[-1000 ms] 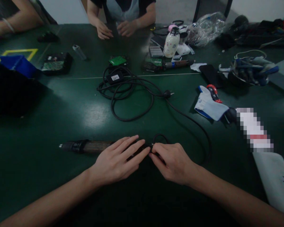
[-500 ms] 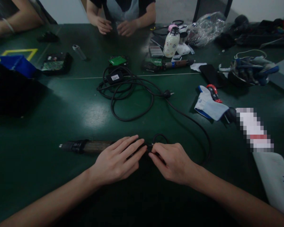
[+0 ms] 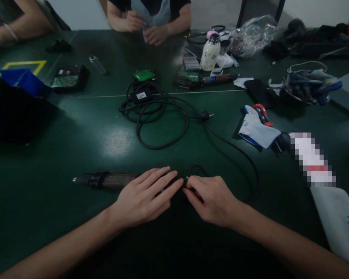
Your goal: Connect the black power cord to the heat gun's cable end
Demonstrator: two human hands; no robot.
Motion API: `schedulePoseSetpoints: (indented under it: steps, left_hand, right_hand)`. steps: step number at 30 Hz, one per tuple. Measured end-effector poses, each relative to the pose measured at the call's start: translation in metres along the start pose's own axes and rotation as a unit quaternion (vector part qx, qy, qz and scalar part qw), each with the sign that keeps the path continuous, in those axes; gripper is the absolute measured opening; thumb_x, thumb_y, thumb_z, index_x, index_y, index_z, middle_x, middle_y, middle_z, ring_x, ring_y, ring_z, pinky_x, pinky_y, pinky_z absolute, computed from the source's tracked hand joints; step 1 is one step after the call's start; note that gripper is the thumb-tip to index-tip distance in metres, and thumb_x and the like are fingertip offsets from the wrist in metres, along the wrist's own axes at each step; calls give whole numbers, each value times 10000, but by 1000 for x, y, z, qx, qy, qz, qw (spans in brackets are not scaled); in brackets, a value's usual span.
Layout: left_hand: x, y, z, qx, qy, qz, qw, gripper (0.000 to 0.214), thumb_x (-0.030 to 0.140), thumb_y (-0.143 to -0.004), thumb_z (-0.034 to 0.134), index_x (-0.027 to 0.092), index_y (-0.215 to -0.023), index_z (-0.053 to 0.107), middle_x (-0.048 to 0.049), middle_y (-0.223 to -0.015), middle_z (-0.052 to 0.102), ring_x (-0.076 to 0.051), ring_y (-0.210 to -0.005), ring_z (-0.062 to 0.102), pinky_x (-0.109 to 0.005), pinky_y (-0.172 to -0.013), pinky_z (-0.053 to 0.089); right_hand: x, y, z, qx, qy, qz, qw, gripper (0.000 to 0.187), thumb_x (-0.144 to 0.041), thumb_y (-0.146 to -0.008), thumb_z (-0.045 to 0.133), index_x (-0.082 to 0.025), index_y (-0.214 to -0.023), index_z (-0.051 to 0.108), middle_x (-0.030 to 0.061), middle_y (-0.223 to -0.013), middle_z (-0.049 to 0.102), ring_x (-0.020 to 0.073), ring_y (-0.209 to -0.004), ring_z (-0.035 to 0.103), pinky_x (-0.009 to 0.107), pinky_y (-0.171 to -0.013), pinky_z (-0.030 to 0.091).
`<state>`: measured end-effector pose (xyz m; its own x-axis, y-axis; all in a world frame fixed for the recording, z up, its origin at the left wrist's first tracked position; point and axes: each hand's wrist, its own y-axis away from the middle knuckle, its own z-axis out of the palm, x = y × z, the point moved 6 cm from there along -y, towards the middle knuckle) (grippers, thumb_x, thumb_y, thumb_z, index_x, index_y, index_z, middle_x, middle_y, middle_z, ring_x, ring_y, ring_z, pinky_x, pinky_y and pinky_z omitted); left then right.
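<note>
An electric screwdriver (image 3: 118,180) lies lengthwise on the green table, its bit end pointing left. Over the rear half of its body is my left hand (image 3: 148,195), holding it, with the fingers fairly straight and the thumb hidden. At the tail end my right hand (image 3: 212,197) pinches the cord's connector (image 3: 186,180), which is mostly covered by the fingertips. A small loop of black cord (image 3: 196,166) rises behind that hand. My two hands nearly touch at the fingertips.
Further back lies a coiled black cable (image 3: 163,147) with an adapter box (image 3: 141,95) and a plug (image 3: 206,115). To the right are a glove (image 3: 258,128) and a white case (image 3: 336,221). A bottle (image 3: 211,52) stands behind. Across the table a person's hands (image 3: 155,35) hold something small.
My left index fingertip has slid slightly right, toward the connector. My right hand stays in place. Across the table, a person's hand has lifted.
</note>
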<state>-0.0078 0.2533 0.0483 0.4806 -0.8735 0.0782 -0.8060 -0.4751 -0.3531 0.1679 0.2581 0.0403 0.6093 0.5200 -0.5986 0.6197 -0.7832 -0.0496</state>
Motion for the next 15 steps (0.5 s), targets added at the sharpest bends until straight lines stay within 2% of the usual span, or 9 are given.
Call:
schedulePoseSetpoints:
  steps: [3,8,15]
  left_hand:
    - [1,2,2,-6,0,11,1000,506,279,-967,664,168,-1456,599,-116,-1493,613,-341,-1384,575,-501,-1077,567]
    - [0,1,1,9,-1,-21,1000,491,222,-942,676,138,-1423,622,-115,-1482,623,-318,-1378,582,-472,-1101,557]
    - [1,-3,-1,20,-3,-21,1000,446,210,-935,677,142,-1375,652,-92,-1446,655,-301,-1336,614,-448,-1080,566]
  right_hand:
    - [0,0,0,-2,-6,2,1000,171,-264,-1090,467,-184,-961,546,16,-855,643,126,-684,566,274,-618,377]
    - [0,0,0,5,-6,5,1000,188,-268,-1093,461,-186,-945,544,17,-845,642,127,-677,566,272,-604,368]
    - [-1,-1,-1,0,-9,2,1000,177,-261,-1086,464,-190,-943,540,17,-838,638,127,-668,564,269,-603,375]
